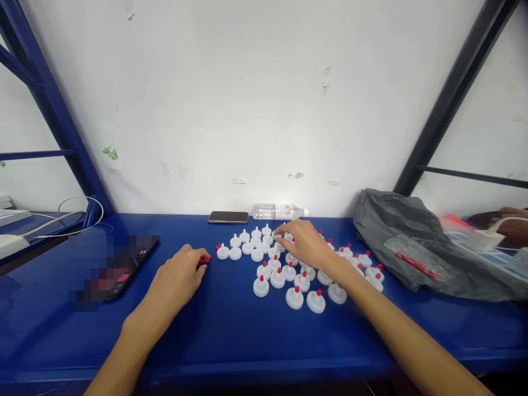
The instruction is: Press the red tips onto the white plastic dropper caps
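My left hand (175, 280) rests on the blue table with its fingers closed round some small red caps (205, 260). How many it holds is hidden. My right hand (305, 242) reaches over the group of white nozzle lids, thumb and fingertips pinched at a white nozzle lid partly hidden by the fingers. Bare white nozzle lids (257, 254) stand upright between the hands, spouts pointing up. Nearer me and to the right, several white lids with red caps (295, 297) on their spouts stand beneath and around my right forearm. Another bit of red lies beside the leftmost bare lid (223, 252).
At the back lie a phone (228, 217) and a clear plastic bottle (278, 212) on its side. A larger, partly blurred device (132, 269) is at left. On the right, a grey plastic bag (396, 242) bears a clear packet of red pieces (418, 265). Another person's hand (513, 214) shows far right.
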{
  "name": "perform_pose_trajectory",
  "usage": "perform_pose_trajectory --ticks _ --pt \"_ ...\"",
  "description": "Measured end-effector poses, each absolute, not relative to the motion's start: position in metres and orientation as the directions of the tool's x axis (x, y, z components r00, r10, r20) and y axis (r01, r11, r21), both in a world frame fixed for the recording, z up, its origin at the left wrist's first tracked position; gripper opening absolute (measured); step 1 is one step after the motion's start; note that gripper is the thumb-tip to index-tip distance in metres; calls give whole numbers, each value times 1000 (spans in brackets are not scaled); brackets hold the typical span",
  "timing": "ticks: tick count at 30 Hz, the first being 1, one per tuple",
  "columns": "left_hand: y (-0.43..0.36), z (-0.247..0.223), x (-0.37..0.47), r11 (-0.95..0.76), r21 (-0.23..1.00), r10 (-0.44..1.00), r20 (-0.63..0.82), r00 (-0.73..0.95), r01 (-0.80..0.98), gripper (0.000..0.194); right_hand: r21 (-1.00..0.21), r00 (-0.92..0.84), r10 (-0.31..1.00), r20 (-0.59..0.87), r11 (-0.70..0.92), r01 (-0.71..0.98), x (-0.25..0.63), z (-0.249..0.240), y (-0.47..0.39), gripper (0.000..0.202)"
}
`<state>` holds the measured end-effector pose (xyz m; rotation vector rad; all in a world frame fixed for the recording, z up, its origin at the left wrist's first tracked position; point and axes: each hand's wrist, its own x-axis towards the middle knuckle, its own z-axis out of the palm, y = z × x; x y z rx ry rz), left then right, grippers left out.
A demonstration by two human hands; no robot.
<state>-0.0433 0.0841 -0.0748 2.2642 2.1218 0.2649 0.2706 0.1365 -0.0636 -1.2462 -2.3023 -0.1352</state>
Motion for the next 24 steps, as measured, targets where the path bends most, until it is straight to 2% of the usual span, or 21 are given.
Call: perform_pose_trajectory --ticks 3,10,18,24 --pt "85 -75 -43 -64 124 993 108 51 990 31 -157 -480 731 485 612 775 269 -63 134 19" --pt "85 -75 -44 -92 131 990 116 77 987 29 -174 -509 721 469 641 747 267 -67 134 9" --pt "85 -75 -40 -104 148 989 118 87 983 26 -302 -449 704 549 669 680 268 -59 127 17" --pt "85 -77 -38 -161 167 982 123 142 973 28 -295 -462 676 574 697 653 261 -63 122 15"
